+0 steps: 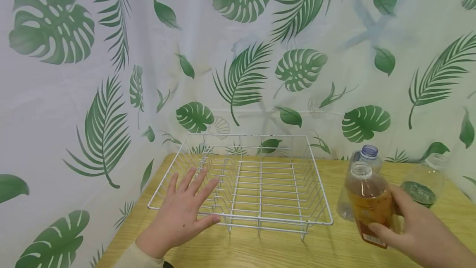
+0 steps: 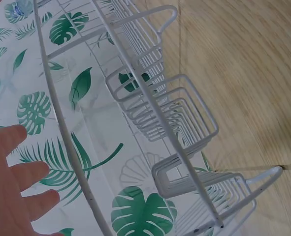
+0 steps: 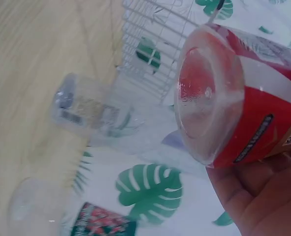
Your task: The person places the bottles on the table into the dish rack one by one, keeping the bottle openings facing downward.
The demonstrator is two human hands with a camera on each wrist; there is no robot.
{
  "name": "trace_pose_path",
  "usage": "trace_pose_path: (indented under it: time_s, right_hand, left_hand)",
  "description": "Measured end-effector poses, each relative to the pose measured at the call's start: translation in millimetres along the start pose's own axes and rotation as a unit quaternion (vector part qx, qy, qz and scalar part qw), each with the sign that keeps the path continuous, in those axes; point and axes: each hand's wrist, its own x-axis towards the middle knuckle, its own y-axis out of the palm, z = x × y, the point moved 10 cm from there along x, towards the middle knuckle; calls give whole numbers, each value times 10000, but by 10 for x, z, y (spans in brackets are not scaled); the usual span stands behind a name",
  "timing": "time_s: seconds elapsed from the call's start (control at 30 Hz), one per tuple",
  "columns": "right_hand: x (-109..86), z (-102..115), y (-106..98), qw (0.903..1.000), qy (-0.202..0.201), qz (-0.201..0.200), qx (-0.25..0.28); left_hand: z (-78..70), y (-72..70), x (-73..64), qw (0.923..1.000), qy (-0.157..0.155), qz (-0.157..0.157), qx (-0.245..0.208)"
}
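My right hand (image 1: 416,226) grips an uncapped plastic bottle (image 1: 370,202) with an orange-red label, tilted slightly and raised to the right of the white wire dish rack (image 1: 275,219). From the right wrist, the bottle's clear base and red label (image 3: 268,123) show, with fingers (image 3: 229,191) against its side. Spread fingers and an extended thumb show on my left hand (image 1: 182,218), which holds nothing near the rack's front left corner. The left wrist view has that hand (image 2: 12,187) beside the rack's upper rail (image 2: 69,142).
Just behind the held bottle stands a clear bottle (image 1: 346,206) with a bluish neck. Another clear bottle with a green label (image 1: 420,193) is farther right, beyond my right hand. A leaf-patterned curtain (image 1: 238,32) borders the back and left of the wooden table (image 1: 208,255).
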Motion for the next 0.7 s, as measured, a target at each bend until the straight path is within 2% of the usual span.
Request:
trace_pose_path:
  time_s: [0.07,0.2,0.33,0.43,0.6,0.7]
  right_hand:
    - [0,70,4,9999,-5,47,-120]
    - [28,273,4,9986,-357,0,-390]
    - [44,515,-13,9930,-845,-238,-787]
    - [50,673,-14,9884,-1030,-396,-1042]
    - [98,869,41,9885,-1098,-420,-946]
    - [117,995,78,9868,-1307,-530,-795]
  left_hand:
    - [-18,-34,0,9999,61,-104,-43]
    - [-54,-90,-2,9993,186,-296,-139]
    - [-117,-144,8,9980,307,-408,-375]
    - [-183,-186,29,9964,422,-468,-566]
    - [-289,-264,71,9937,579,-643,-712]
    - [-344,-300,98,9915,580,-676,-951]
